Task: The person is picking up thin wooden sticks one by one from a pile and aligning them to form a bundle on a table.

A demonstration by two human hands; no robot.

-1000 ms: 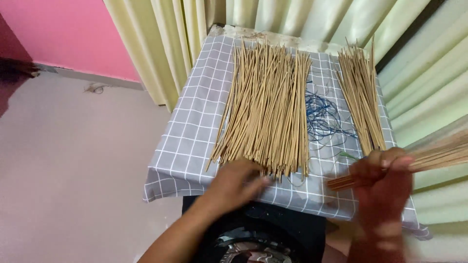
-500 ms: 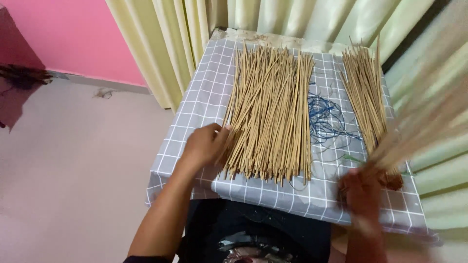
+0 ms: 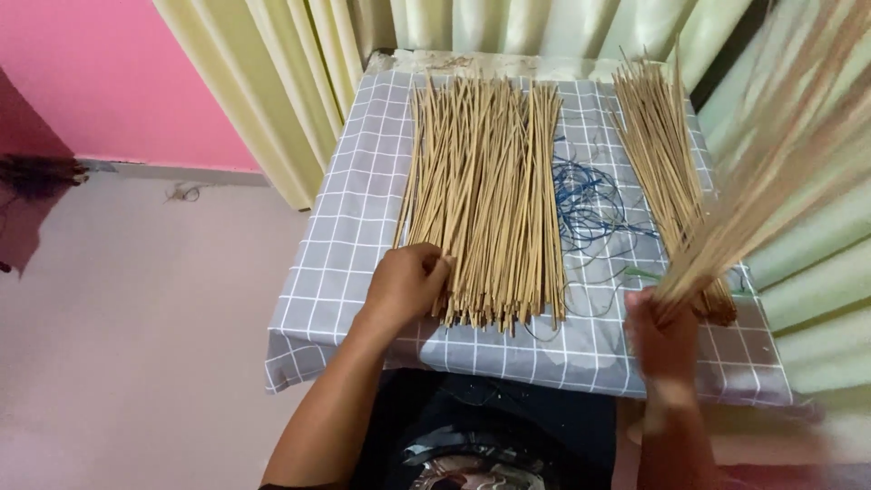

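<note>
Head view: looking down on a small worktop (image 3: 363,218) under a grey cloth with a white grid, its near edge hanging over in front of the person.
Room: pink wall at upper left, pale green curtains (image 3: 299,82) behind and to the right of the worktop, a plain pale floor (image 3: 136,345) on the left.
Big stick pile (image 3: 485,191): thin tan sticks laid side by side in the middle of the cloth, long axis running from the near edge away toward the curtains, near ends roughly even.
Second stick pile (image 3: 662,163): a narrower heap at the right, lying the same way but slanting slightly left at the far end.
Blue thread (image 3: 585,204): a loose tangle on the cloth between the two piles.
Left hand (image 3: 406,283): resting on the near left corner of the big pile, fingers curled against the sticks.
Right hand (image 3: 662,331): closed around the lower ends of a held bundle of sticks (image 3: 771,172), which fans up and to the right, blurred.
Packages, labels, signs: none visible.
</note>
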